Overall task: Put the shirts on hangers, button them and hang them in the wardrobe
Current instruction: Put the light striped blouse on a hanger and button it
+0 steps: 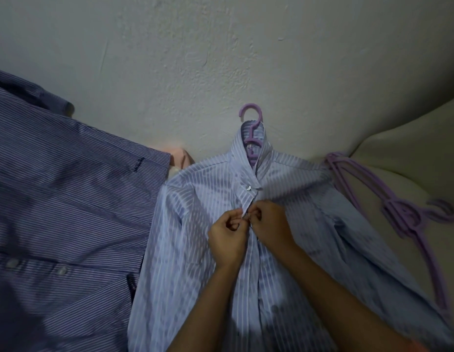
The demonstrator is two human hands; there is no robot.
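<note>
A rough, off-white plastered wall (221, 59) fills most of what I can see, its surface pitted and faintly cracked. To the right of the wall, a cream cushioned surface (404, 158) curves away, smooth and softly creased. The light is dim and cool, brightest across the middle of the wall and fading to shadow towards the wall's upper corners.

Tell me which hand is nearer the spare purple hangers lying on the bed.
Right. The right hand pinches the light shirt at its front, on the side toward the spare hangers. The left hand sits just beyond it, farther from them.
</note>
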